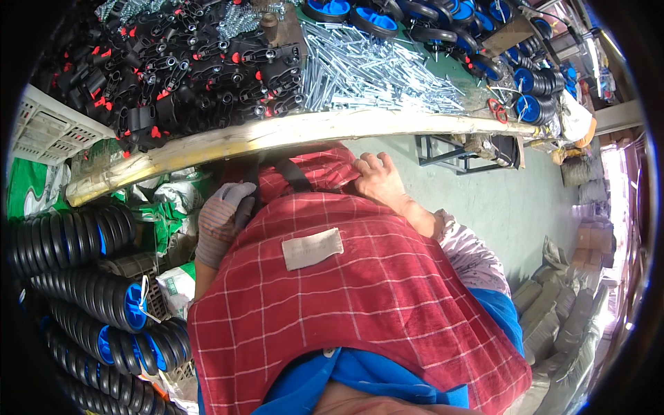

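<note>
A red apron with white checks (pixel 377 277) covers my front, with a pale cloth patch (pixel 312 249) on its chest. At the apron's left edge is my left hand (pixel 225 213), in a striped glove with grey fingers. Those fingers are curled against the cloth beside a dark strap (pixel 293 174); their tips are partly hidden. My bare right hand (pixel 382 181) is closed at the apron's right edge by the waist, its fingers bent over the fabric. Both hands are below the front edge of the workbench (pixel 277 131).
Black plastic caster brackets with red tabs (pixel 187 76) and loose metal bolts (pixel 373 69) lie heaped on the bench. Blue-hubbed wheels (pixel 373 22) sit behind. Stacked black wheels (pixel 90 297) stand at left, near a white crate (pixel 55 124). Grey wrapped bundles (pixel 553 311) lie at right.
</note>
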`<state>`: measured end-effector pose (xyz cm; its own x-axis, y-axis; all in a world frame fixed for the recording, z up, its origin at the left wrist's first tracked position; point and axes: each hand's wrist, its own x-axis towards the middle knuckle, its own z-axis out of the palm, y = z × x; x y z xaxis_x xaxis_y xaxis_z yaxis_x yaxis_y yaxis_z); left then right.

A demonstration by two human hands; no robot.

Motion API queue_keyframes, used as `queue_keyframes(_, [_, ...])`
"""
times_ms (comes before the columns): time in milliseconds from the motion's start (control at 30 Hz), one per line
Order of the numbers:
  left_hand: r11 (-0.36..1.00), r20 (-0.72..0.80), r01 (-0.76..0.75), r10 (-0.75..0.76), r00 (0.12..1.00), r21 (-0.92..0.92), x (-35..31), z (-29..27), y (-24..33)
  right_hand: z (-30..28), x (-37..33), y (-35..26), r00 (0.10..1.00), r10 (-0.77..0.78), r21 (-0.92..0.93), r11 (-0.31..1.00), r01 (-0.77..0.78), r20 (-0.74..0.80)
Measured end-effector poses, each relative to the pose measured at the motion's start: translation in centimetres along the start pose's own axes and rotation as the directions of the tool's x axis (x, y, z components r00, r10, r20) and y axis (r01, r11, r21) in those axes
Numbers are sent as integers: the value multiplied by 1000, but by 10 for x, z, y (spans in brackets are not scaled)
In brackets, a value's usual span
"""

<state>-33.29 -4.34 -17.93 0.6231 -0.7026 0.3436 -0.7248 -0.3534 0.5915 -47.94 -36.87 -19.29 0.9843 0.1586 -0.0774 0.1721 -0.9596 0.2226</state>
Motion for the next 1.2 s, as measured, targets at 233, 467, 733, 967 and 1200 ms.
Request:
queue_keyframes(233, [982,9,79,-78,997,-173,17,-16,22,-80,-40,55,973,204,982,174,68,-104])
queue_keyframes(467, [855,229,22,115,967,-518,109,-10,66,-63,-6,100,868,491,881,-440,174,73])
queue_keyframes(733, [372,391,371,-23,920,-851,209,47,92,-69,47,90,805,582,967,-119,224,-115])
queue_keyframes(967, [273,276,248,71,959,-930,237,68,77,-52,60,102,438,632,735,670,106,-639])
queue_keyframes(1200, [927,90,87,-58,994,-366,242,92,59,-36,54,100,584,349,569,785,246,-733])
